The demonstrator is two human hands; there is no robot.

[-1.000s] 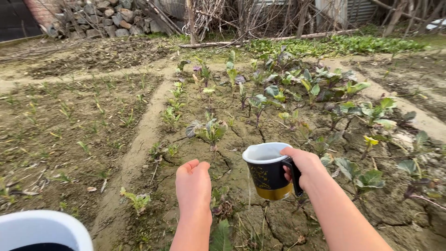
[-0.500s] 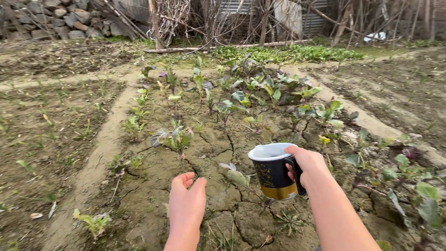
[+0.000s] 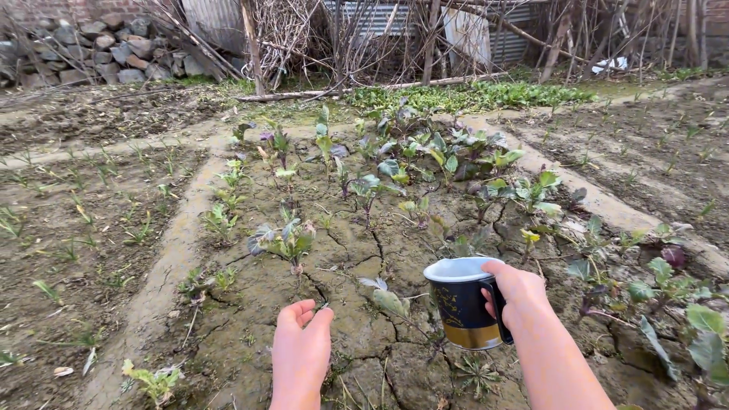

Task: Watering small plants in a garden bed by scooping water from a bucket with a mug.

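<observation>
Clamping mug (image 3: 463, 304) handle, right hand (image 3: 516, 292); contents hidden; left hand (image 3: 301, 345) grip apart, empty.

A: Mug (image 3: 463, 304)?
B: Glossy dark glaze, gold band, smooth white inside.
A: Soil (image 3: 357, 334)?
B: Dry, matt, cracked clay.
A: Background?
B: Rough stone wall (image 3: 83, 53); corrugated metal sheet (image 3: 486, 34); bare wooden branches (image 3: 319, 38).

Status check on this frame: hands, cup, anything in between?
Right hand grips dark cup by its handle, upright. Left hand empty, fingers curled, over cracked soil. Small seedling between hand and cup.
</observation>
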